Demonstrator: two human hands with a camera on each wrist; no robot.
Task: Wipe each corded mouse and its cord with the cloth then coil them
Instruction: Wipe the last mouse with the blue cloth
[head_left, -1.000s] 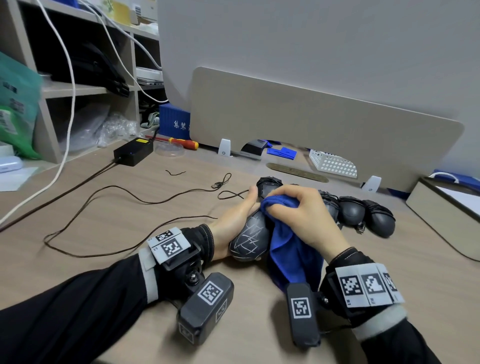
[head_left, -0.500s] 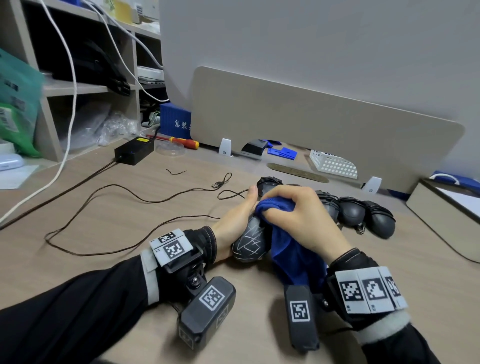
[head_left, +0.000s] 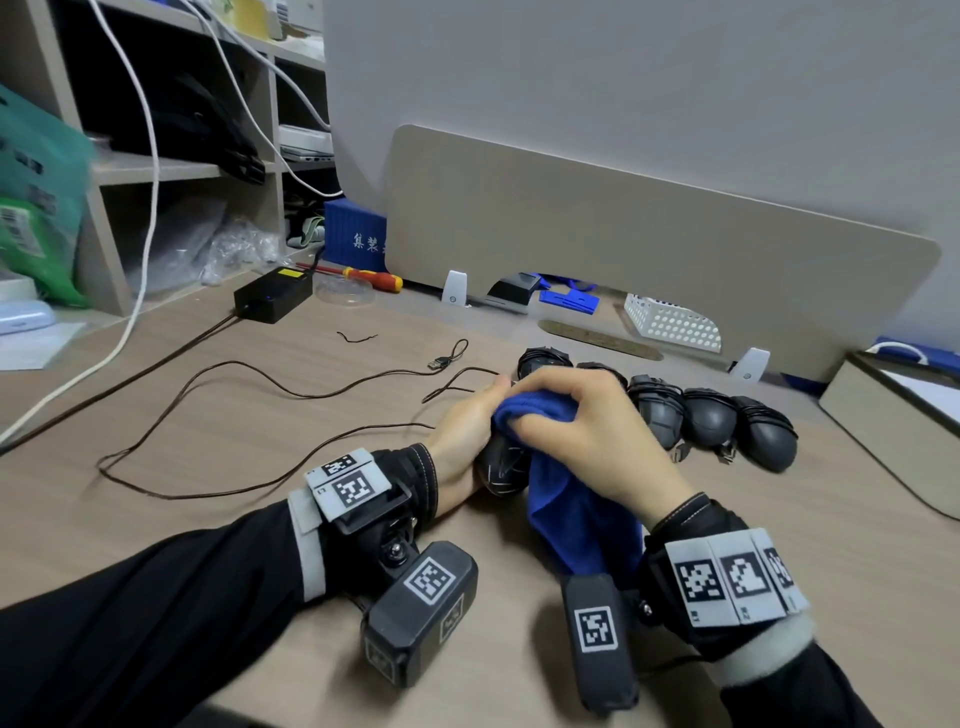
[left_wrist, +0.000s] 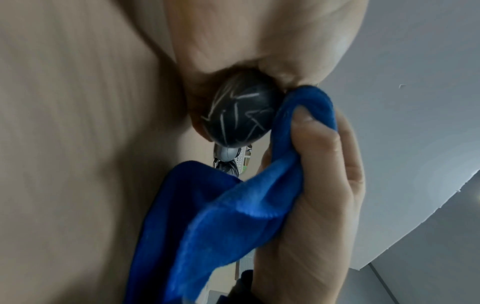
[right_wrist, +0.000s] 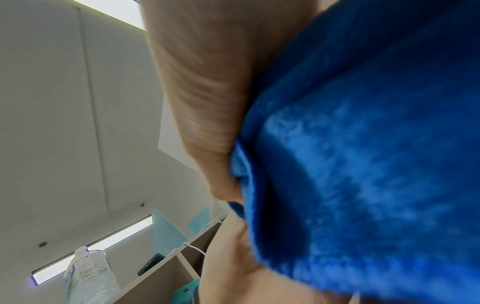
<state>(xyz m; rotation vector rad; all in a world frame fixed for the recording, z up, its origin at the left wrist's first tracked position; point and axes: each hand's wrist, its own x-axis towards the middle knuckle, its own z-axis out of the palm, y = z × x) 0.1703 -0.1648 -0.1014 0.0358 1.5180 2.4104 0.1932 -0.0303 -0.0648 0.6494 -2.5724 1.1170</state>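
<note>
Now left hand (head_left: 462, 441) grips mouse (left_wrist: 239, 115); right hand (head_left: 587, 441) pinches cloth (head_left: 576, 514) against it.

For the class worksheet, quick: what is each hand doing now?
Left hand: holds the black line-patterned mouse.
Right hand: grips the blue fleecy cloth.

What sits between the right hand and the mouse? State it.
The blue cloth: the right hand pinches it against the mouse, which the left hand holds. The left wrist view shows this best.
</note>
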